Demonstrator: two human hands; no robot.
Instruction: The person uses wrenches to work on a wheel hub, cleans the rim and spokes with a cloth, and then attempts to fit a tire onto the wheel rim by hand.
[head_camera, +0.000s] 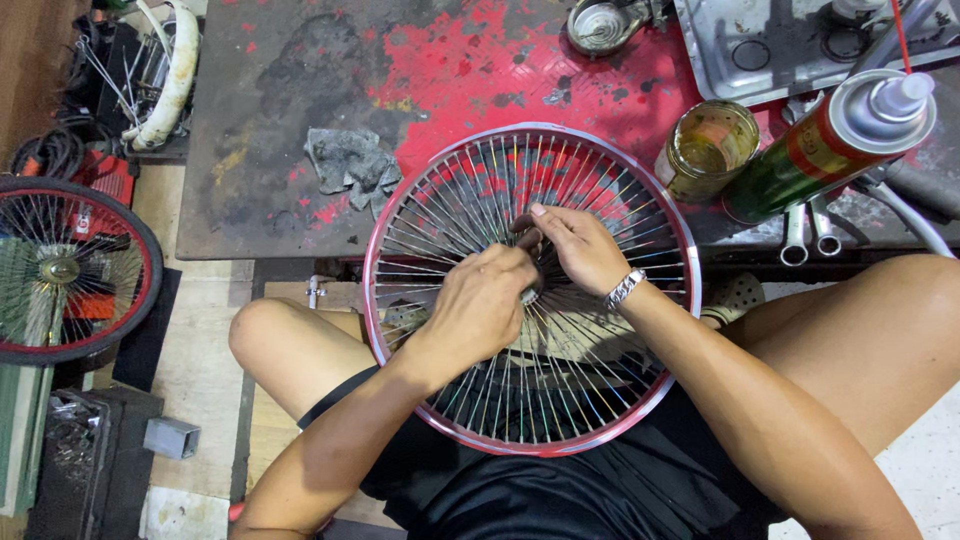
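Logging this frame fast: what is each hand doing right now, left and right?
Left hand: closed around the hub at the middle of the spoked wheel.
Right hand: fingers curled at the hub; what it grips cannot be told.

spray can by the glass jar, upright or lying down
Lying down: the green and red spray can rests on its side across the wrenches, nozzle pointing up-right.

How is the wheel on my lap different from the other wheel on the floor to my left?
The lap wheel is a bare red rim with no tyre; the floor wheel wears a black tyre. The lap wheel rests against the workbench with the left hand and the right hand at its hub; the floor wheel lies untouched, cut off by the picture's edge. Both are densely spoked with red rims.
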